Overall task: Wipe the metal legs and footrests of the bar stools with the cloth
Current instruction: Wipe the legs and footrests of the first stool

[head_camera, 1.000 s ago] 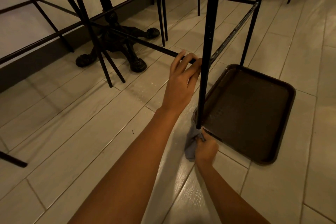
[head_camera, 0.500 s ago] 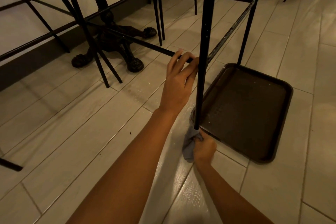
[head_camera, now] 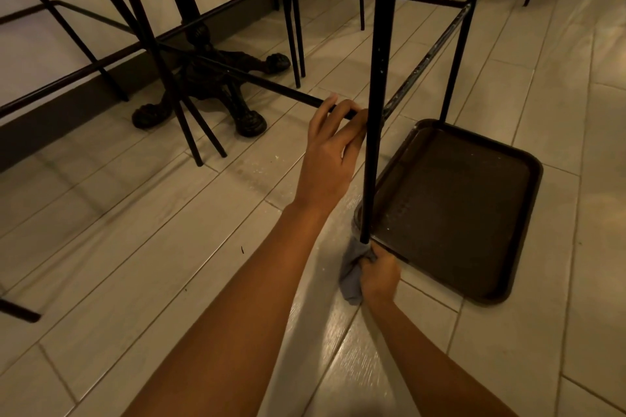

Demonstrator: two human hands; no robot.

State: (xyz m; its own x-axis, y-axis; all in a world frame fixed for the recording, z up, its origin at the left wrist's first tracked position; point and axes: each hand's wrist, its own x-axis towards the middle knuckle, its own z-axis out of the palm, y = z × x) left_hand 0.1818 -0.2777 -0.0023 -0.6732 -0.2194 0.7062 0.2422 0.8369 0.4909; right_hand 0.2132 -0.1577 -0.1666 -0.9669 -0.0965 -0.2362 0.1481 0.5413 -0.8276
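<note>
Cloth (head_camera: pixel 352 267) is bunched in my right hand (head_camera: pixel 379 276), fingers closed tight on it around the foot of the nearest stool leg (head_camera: pixel 374 112), right at the floor beside the brown tray (head_camera: pixel 521 213). My left hand (head_camera: pixel 330 159) steadies the stool, fingers curled loosely over the footrest bar (head_camera: pixel 271 86). To do this well, I'd keep the cloth wrapped fully round the leg and draw it upward with even pressure, twisting slightly, while the left hand stops the stool skidding.
</note>
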